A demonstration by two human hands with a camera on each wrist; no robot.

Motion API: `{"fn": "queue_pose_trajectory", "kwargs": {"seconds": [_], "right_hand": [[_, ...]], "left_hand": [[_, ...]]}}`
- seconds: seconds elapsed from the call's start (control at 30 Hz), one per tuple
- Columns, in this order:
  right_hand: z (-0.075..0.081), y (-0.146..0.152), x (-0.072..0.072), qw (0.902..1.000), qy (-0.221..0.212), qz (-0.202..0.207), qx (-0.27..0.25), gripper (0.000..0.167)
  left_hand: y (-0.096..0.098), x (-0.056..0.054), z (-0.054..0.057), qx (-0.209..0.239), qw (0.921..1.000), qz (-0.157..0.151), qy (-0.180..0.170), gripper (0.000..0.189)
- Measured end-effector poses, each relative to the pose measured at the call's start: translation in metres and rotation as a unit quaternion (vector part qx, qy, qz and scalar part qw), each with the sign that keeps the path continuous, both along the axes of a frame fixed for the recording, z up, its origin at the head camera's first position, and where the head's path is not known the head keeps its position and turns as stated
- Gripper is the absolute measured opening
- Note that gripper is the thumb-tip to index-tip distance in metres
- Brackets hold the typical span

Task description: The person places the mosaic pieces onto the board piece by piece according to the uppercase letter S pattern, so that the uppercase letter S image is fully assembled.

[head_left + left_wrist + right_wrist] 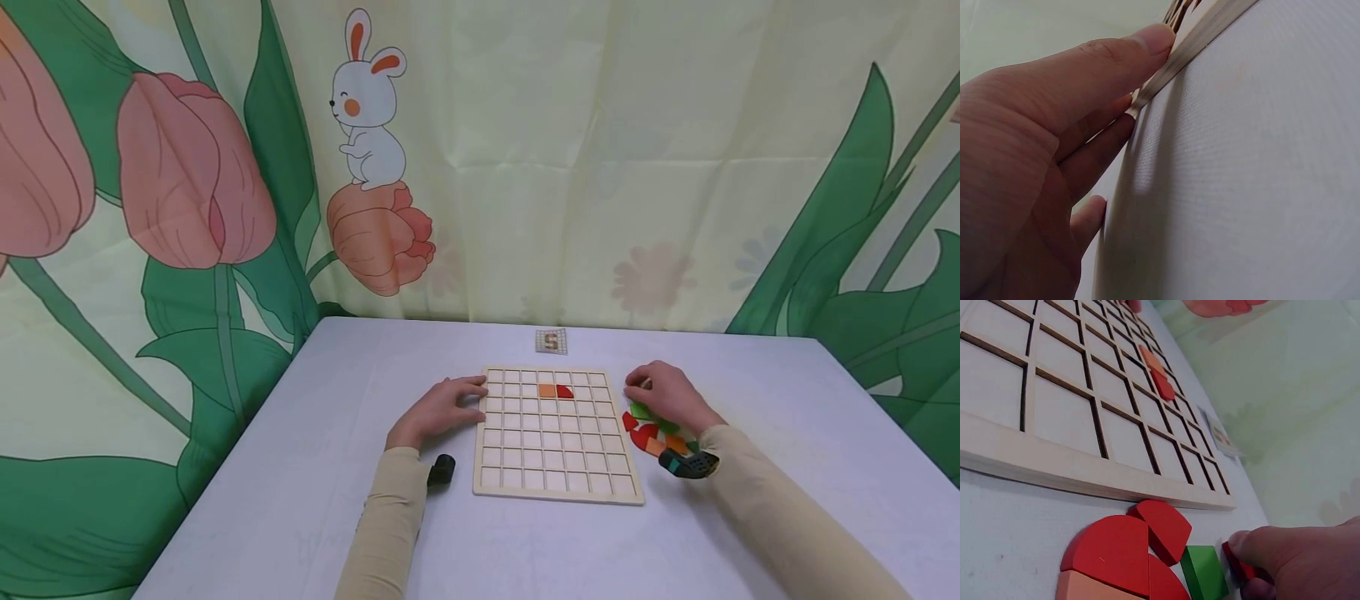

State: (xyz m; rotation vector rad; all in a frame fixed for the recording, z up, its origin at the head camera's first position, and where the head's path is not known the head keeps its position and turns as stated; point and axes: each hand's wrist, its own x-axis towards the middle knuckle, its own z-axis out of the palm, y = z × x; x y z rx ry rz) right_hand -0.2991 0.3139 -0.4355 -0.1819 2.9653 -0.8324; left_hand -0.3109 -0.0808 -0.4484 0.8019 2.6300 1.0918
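A wooden grid board (558,497) lies on the white bench (247,533) in the lower middle of the head view. An orange square (547,391) and a red quarter-round block (564,392) sit side by side in neighbouring compartments, near the board's upper edge in that view. The left hand (442,410), at the board's left side, has its thumb and fingers spread apart and touches the wooden edge without gripping it. The right hand (671,396), right of the board, is narrow and pinches a small red block (1242,569) at the lower right of the right wrist view. Close beside that block stands a green block (1207,572); toward the bottom centre of the same view are loose red pieces (1110,550) and an orange block (1094,587), all outside the board. A small patterned card (551,341) lies beyond the board, just above it in the head view. A curtain (525,167) printed with tulips and a rabbit fills the upper part of the frame.
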Motion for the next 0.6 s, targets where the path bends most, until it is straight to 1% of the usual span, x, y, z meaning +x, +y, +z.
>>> {"fn": "queue_pose_trajectory", "kwargs": {"seconds": [0.07,0.13,0.33,0.4,0.6], "right_hand": [[-0.0006,0.0024,-0.0006,1.0000,0.000,-0.008,-0.006,0.031],[-0.0011,0.0048,-0.0011,0.9999,-0.002,-0.007,-0.007,0.033],[-0.0005,0.0081,0.0009,0.9998,0.015,0.013,0.008,0.030],[0.0006,0.0081,0.0021,0.9996,0.019,0.018,0.008,0.029],[0.0032,0.0089,0.0038,0.9989,0.033,0.034,0.002,0.026]], "left_hand": [[-0.0002,-0.0004,-0.0008,-0.001,1.0000,0.001,0.001,0.044],[-0.0002,-0.0007,-0.0012,-0.004,1.0000,0.001,0.000,0.044],[-0.0005,0.0004,0.0001,-0.003,1.0000,-0.003,0.005,0.044],[-0.0006,0.0007,0.0005,0.000,1.0000,-0.005,0.008,0.044],[0.0006,0.0006,0.0013,-0.007,1.0000,0.002,0.002,0.045]]}}
